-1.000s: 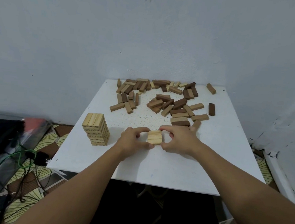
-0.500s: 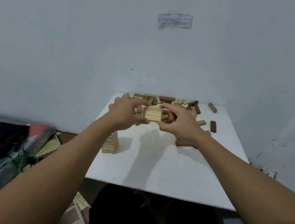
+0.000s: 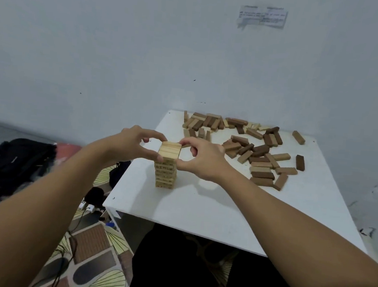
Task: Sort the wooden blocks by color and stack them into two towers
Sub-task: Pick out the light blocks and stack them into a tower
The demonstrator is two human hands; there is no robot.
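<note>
Pinching top layer of light blocks [image 3: 170, 150] between left hand [image 3: 135, 146] and right hand [image 3: 201, 160], one on each side — sitting on or just over the light tower [image 3: 165, 173], contact unclear. Lying directly between hands, block lengths running left-right. Resting on white table [image 3: 224, 205] — loose mixed pile [image 3: 246, 145] beyond, nearer right hand. No containers showing.

Pale grainy wooden tower [image 3: 167, 164], matt brown loose blocks [image 3: 246, 145], smooth white table [image 3: 223, 209]

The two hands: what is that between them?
In the head view, a layer of light blocks sits between the left hand and right hand, at the top of the light tower.
</note>
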